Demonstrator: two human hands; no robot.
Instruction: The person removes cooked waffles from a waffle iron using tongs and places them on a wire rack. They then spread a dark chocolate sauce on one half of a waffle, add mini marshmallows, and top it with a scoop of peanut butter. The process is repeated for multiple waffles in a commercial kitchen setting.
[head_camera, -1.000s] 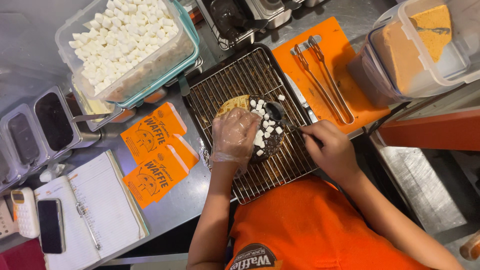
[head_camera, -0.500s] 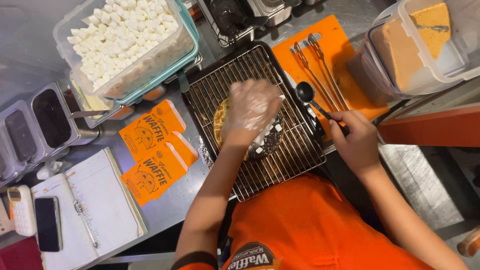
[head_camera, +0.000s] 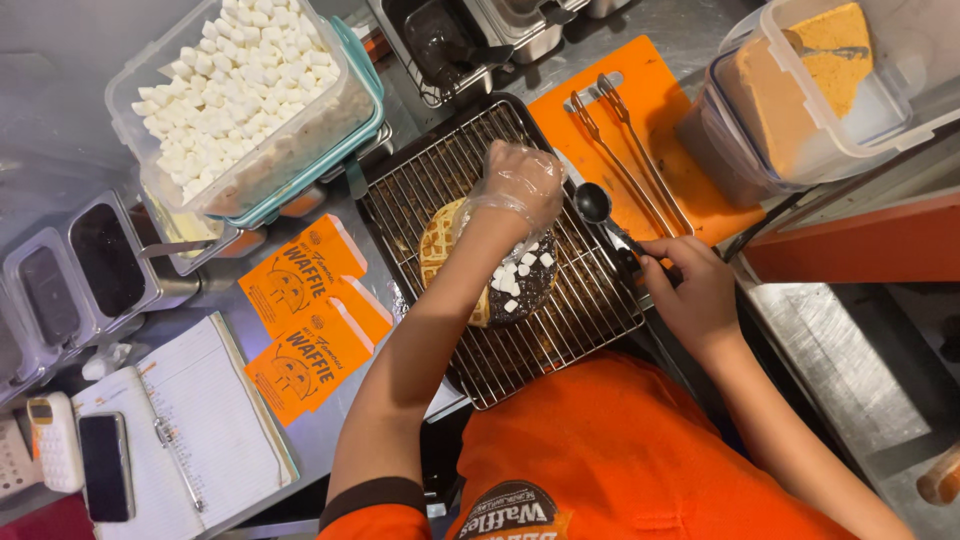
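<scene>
Hovering over the marshmallow-topped waffle (head_camera: 495, 270) on the wire rack (head_camera: 560, 330), the gloved left hand (head_camera: 520, 185) is loosely cupped, empty; the right hand (head_camera: 690, 290) grips a black spoon (head_camera: 600, 215).

It was a waffle shop's prep counter: wire rack (head_camera: 520, 300), marshmallow tub (head_camera: 240, 110), orange paper sleeves (head_camera: 305, 320) (printed), sauce bins (head_camera: 70, 280).

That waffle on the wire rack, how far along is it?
The waffle already carries dark spread and marshmallow bits on one half. The gloved left hand hovers over it, while the right hand holds a black spoon beside it. The other half is bare, so topping looks unfinished.
</scene>
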